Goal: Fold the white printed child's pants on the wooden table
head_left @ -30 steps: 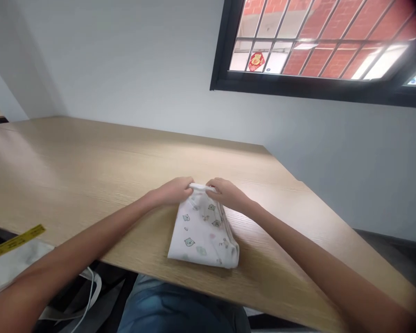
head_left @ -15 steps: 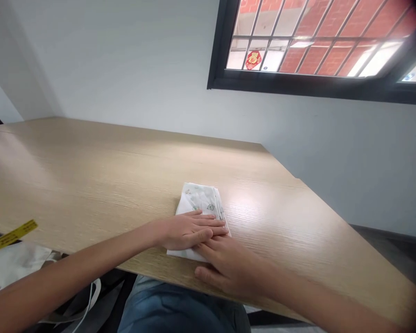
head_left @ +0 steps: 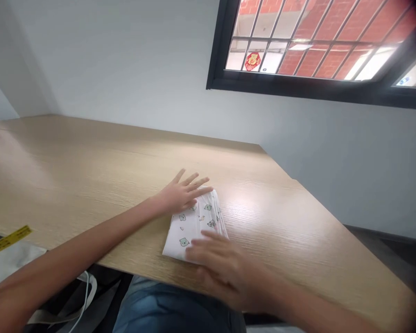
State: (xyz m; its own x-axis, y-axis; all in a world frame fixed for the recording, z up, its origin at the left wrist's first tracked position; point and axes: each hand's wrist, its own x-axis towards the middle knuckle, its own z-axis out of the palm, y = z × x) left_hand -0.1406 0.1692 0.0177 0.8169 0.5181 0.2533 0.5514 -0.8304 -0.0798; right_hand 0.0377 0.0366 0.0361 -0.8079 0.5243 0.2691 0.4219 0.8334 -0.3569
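A white cloth (head_left: 194,229) printed with small green animal faces lies folded in several layers near the front edge of the table. My left hand (head_left: 183,192) rests over its far end, palm down with the fingers spread. Over the near right part of the cloth is my right hand (head_left: 225,263), slightly blurred, its fingers stretched out; whether it touches the fabric I cannot tell. Neither hand grips anything.
The wooden table (head_left: 107,171) runs back to a pale wall (head_left: 131,64) with a dark-framed, barred window (head_left: 298,88). A yellow strip with dark markings (head_left: 9,240) and a whitish bag (head_left: 14,263) are at the lower left, beside the table's front edge.
My left hand has slid away toward the far end of the cloth, its fingers spreading. My right hand has come apart from it and shows more of the printed pattern.
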